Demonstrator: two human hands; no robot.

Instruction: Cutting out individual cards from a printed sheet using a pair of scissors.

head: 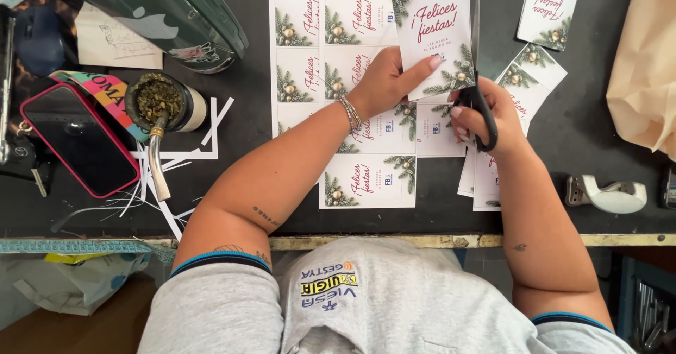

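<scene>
Top centre of the frame, the left hand (384, 79) is pinched shut on a holiday card (431, 23), thumb on top; the card's upper edge runs out of the frame. Just right of it, the right hand (486, 111) is closed through the black handles of the scissors (477, 58), blade pointing up along the card's right edge. Can't really tell if the blades are apart, they read as one thin line. An uncut sheet (331, 51) of cards lies half hidden under the left forearm. At left, paper strips (179, 153) sit by a mate cup (163, 102) and a phone (81, 139). A cut stack (486, 181) peeks out below the right wrist.
</scene>
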